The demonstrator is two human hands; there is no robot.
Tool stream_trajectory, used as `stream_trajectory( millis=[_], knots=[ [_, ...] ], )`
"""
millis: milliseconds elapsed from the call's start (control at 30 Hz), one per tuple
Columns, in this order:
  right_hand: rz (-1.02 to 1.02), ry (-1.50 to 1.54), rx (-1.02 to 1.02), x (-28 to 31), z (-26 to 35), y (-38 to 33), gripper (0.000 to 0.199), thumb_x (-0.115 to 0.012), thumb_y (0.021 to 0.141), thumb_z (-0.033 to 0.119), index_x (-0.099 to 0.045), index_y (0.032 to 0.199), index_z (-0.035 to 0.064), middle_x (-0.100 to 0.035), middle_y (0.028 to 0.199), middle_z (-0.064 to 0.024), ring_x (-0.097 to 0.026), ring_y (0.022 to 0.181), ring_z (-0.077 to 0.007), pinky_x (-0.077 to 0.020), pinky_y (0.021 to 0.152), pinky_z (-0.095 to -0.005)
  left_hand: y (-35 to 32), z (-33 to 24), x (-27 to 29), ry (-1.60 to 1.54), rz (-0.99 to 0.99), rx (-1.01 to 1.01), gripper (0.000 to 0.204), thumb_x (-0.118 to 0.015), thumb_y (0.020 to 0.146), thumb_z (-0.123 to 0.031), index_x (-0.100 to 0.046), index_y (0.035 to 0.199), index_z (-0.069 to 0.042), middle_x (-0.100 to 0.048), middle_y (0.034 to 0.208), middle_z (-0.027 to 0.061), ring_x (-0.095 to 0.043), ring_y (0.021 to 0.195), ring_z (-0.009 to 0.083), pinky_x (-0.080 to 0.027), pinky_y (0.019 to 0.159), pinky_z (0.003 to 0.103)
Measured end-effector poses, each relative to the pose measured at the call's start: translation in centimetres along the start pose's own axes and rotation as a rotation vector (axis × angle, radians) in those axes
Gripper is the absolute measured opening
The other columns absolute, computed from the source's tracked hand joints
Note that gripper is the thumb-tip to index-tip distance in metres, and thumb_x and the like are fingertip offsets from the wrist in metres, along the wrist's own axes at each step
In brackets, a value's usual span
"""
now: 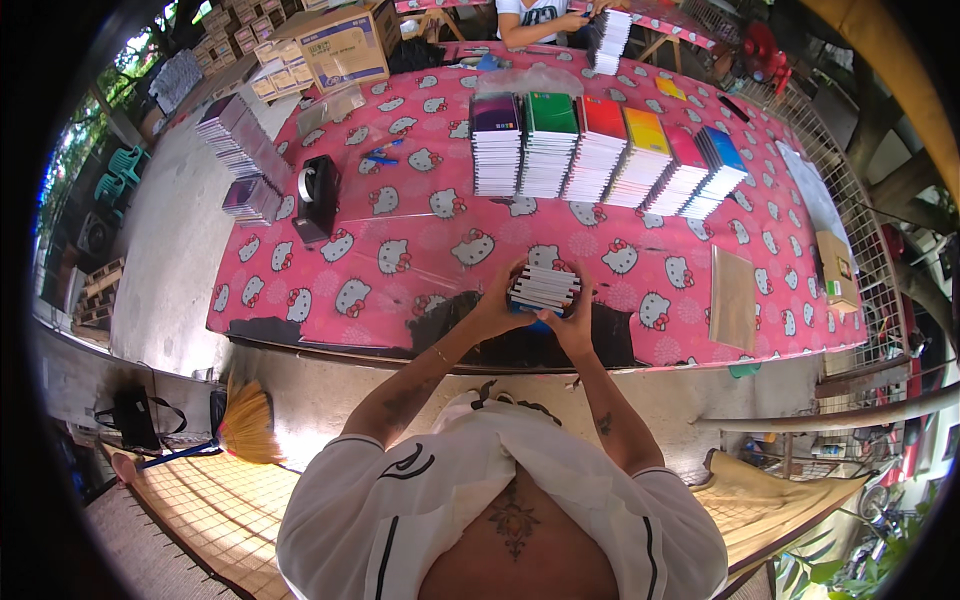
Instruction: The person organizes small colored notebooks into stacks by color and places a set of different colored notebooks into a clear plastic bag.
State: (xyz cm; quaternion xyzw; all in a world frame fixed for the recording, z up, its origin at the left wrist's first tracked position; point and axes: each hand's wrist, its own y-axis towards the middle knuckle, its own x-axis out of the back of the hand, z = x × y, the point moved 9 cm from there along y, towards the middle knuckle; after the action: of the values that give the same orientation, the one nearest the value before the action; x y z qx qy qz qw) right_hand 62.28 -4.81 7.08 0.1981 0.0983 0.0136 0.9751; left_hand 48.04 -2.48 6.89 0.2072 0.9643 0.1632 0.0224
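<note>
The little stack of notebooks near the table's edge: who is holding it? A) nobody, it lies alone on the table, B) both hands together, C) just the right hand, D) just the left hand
B: the left hand and the right hand each grip one side of the small stack of notebooks, above the pink patterned tablecloth.

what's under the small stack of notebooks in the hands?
The small stack of notebooks is gripped between the left hand and right hand. Below it shows the pink patterned tablecloth and a dark worn patch at the table edge. The stack's underside is hidden.
</note>
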Motion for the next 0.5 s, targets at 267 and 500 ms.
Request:
stream_trajectory(
  millis=[267,500],
  knots=[
    [0.03,-0.007,-0.089,0.4,-1.9,-0.3,0.103,-0.091,0.071,0.019,-0.028,0.151,0.0071,-0.043,0.141,-0.0125,-0.049,0.128,-0.0256,-0.0479,0.105,-0.0398,0.4,0.7,-0.7,-0.007,0.016,0.061,0.087,-0.085,0.071,-0.005,-0.032,0.14,-0.007,-0.052,0.13,0.0116,-0.055,0.123,0.0225,-0.047,0.102,0.038],
    [0.109,0.092,-0.059,-0.5,0.3,-0.2,0.084,-0.078,0.086,0.028,-0.031,0.153,0.0078,-0.044,0.143,-0.0135,-0.046,0.131,-0.0246,-0.0375,0.11,-0.0382,-1.3,-0.3,1.0,0.26,-0.022,0.016,0.1,-0.082,0.073,-0.004,-0.023,0.153,-0.01,-0.048,0.137,0.015,-0.049,0.129,0.0274,-0.045,0.104,0.042]
  ],
)
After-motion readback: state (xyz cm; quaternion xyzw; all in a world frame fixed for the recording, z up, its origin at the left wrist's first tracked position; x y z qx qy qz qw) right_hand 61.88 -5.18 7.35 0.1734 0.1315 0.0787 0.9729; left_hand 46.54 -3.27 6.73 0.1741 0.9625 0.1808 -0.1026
